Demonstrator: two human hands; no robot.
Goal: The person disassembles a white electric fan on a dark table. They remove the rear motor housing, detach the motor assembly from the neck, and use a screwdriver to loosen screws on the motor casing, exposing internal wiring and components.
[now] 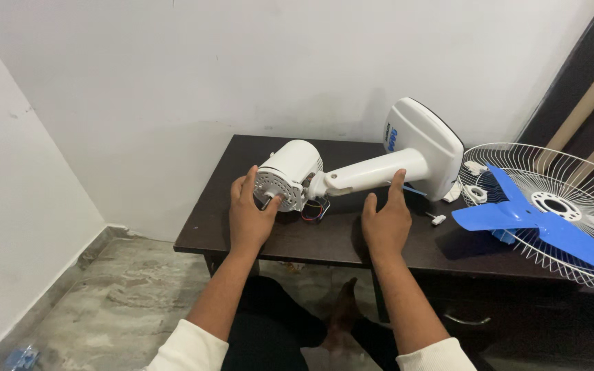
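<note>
Hands frame a dismantled white table fan [352,172] lying on its side across a dark wooden table [324,240], seen from the head camera. The left hand [249,216] is spread loosely, palm against the bare motor housing [287,175], thumb by the shaft, clasping nothing. The right hand [386,223] is likewise unclenched, its forefinger touching the fan's neck [372,173] near the tilted base [424,148]. Loose coloured wires [314,209] dangle below the motor. A blue blade [537,223] rests on a wire grille [565,206] at the right, small white parts [472,192] beside it. Resting unsteadily on motor and base, the fan could roll or slip off the front edge, and the exposed wires could snag and tear.
</note>
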